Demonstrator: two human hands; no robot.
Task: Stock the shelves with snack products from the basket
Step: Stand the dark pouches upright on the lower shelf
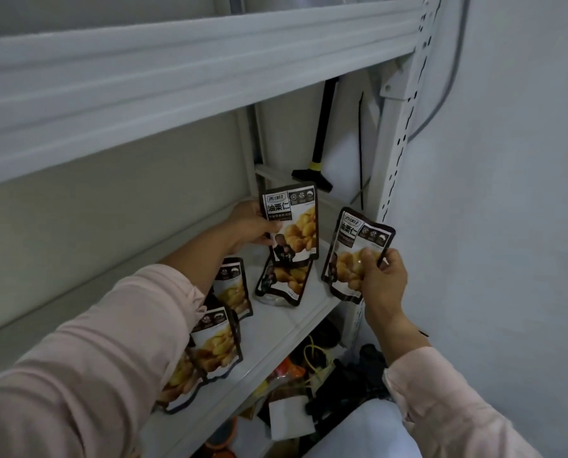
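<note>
My left hand (pixel 247 226) grips a black-and-white chestnut snack packet (pixel 290 223) by its left edge, holding it upright over the white shelf (pixel 304 320). Just below it another packet (pixel 282 282) leans on the shelf. My right hand (pixel 380 280) pinches a second chestnut packet (pixel 353 252) at its lower right, held just off the shelf's right end. Three more packets stand in a row toward me: one (pixel 233 287), one (pixel 214 342), and one (pixel 178 381) partly hidden by my left sleeve. No basket is in view.
A white shelf board (pixel 176 81) hangs overhead. A perforated upright post (pixel 398 153) and a grey wall (pixel 507 193) close the right side. A black tool with a yellow band (pixel 317 160) stands at the shelf's back. Cluttered items and cables (pixel 312 368) lie below.
</note>
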